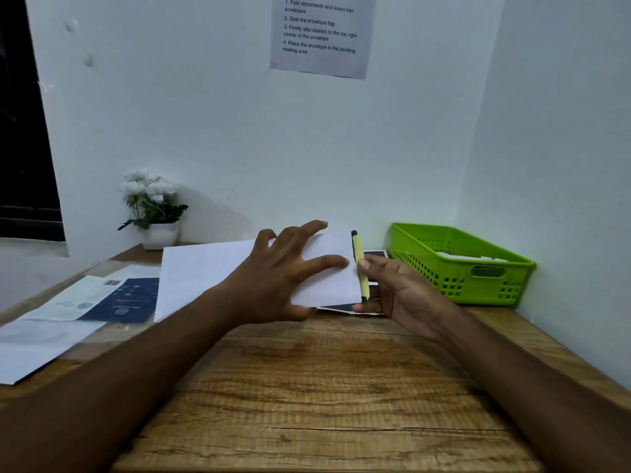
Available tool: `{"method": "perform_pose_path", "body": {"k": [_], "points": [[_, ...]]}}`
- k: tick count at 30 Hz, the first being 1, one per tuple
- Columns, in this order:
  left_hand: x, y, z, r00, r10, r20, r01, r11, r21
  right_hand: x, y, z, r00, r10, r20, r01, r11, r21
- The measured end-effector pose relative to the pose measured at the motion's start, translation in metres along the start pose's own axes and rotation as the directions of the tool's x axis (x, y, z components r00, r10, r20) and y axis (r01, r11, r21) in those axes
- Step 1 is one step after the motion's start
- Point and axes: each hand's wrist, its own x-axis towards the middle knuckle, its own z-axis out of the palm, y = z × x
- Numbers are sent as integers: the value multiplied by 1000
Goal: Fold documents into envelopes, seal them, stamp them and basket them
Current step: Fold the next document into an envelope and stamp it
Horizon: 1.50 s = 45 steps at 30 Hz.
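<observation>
A white envelope [329,279] is held above the wooden table [324,387]. My left hand [273,278] holds it, with fingers spread over its face and the thumb under its lower edge. My right hand [399,291] grips a yellow glue stick [358,249] with a dark cap, laid along the envelope's right edge with the thumb pressing on it. Beneath the envelope lies a dark sheet with a white border [375,253], mostly hidden. A green plastic basket [461,285] stands at the right against the wall, with white paper inside.
A large white sheet [198,271] lies behind my left wrist. Printed documents, one dark blue [129,298], spread over the table's left side. A small pot of white flowers [153,206] stands at the back left. An instruction sheet [321,32] hangs on the wall.
</observation>
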Motion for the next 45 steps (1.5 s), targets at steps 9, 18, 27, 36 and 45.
{"method": "perform_pose_path", "body": {"k": [9,18,27,36,45], "points": [[1,2,-5,1000,2,-27,-2,1000,0,1,-1,0,999,13,-34,-11,999,52],[0,4,0,997,-36,-72,26,990,-136,1,2,2,991,-81,-104,79,996,-27],[1,7,0,991,-70,-115,47,980,-193,2,4,0,981,-155,-114,143,984,-110],[26,1,-29,958,-257,-130,191,905,-380,4,0,-2,978,-207,-5,207,978,-40],[103,12,-95,987,-161,17,152,887,-436,-6,-15,4,925,-328,-193,342,939,40]]}}
